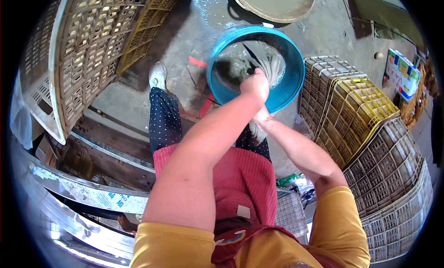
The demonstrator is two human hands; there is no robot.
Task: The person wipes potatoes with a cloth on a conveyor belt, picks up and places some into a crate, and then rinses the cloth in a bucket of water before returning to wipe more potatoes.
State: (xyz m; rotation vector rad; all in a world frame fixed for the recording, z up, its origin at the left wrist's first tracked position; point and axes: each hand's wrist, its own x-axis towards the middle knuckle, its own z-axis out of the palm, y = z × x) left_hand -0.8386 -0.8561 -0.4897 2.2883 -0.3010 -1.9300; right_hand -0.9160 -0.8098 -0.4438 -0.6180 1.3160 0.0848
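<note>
My left hand is closed around a wet grey cloth, above the near side of a blue bucket. Folds of the cloth fan out from the fist down toward murky, sudsy water. Partly hidden beneath my left forearm, my right hand sits close to the bucket's near rim. Another length of the cloth hangs below it, and its fingers are mostly out of sight, though they appear wrapped around the cloth.
A wide basin of cloudy water stands beyond the bucket on the wet concrete floor. Stacked plastic crates rise close on the right, with a yellow crate among them. Tall crates stand at left. My shoe is left of the bucket.
</note>
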